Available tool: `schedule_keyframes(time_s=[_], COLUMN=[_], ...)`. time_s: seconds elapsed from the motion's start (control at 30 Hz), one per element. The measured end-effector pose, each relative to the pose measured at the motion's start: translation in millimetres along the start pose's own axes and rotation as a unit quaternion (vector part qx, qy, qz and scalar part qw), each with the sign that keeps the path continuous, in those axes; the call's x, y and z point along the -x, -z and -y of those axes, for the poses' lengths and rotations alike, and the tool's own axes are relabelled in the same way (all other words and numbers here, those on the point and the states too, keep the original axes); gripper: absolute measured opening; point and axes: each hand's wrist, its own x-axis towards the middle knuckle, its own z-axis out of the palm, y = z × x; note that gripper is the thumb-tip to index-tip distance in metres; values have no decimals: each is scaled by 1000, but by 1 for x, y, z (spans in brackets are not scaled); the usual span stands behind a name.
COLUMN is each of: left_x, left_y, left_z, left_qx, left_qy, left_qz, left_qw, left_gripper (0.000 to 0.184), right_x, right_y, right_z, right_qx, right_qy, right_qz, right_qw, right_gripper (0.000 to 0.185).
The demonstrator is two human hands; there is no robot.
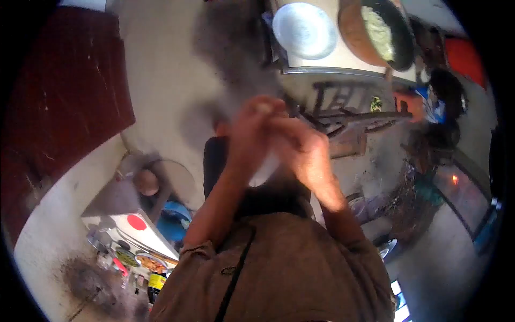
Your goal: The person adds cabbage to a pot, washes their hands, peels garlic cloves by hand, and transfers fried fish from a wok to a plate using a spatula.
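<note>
Both hands are raised in front of my chest, pressed together and blurred by motion. My left hand (257, 121) is on the left of the view and my right hand (300, 142) on the right, their fingers overlapping. Something pale and white (264, 170) shows below and between them; I cannot make out what it is or whether either hand grips it. Dark cloth lies under the forearms.
On a white table (340, 61) ahead stand a white plate (304, 31) and a large pan (359, 32) with pale food. A dark ladder-like rack (343, 115) is at the right. Bowls of food (151, 263), a bottle (155, 282) and a blue basin (171, 222) are lower left.
</note>
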Motion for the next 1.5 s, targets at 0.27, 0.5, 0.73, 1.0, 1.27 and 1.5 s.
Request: schedule_keyframes(time_s=[0.27,0.5,0.73,1.0,1.27,1.5], left_x=[32,8,-61,-131,-234,-424], left_y=[-76,-125,-158,-253,-275,-227], left_z=[-68,-64,-37,7,26,124], left_qx=[-494,-669,-763,-690,-585,-889], left_qy=[-112,-277,-330,-44,36,3], left_qz=[133,239,224,173,157,232], left_qw=[852,647,508,701,795,396], left_gripper=[30,34,39,30,23,21], right_x=[4,-4,-63,-88,-64,-12], right_y=[55,88,138,234,249,114], right_z=[100,77,24,-1,-29,-73], right_qx=[23,-30,102,-237,-325,-411], right_qy=[-73,-92,-8,-111,-213,-342], right_qz=[-59,-57,-82,-197,-348,-392], right_qw=[995,994,991,945,853,749], right_gripper=[14,18,16,15,14,18])
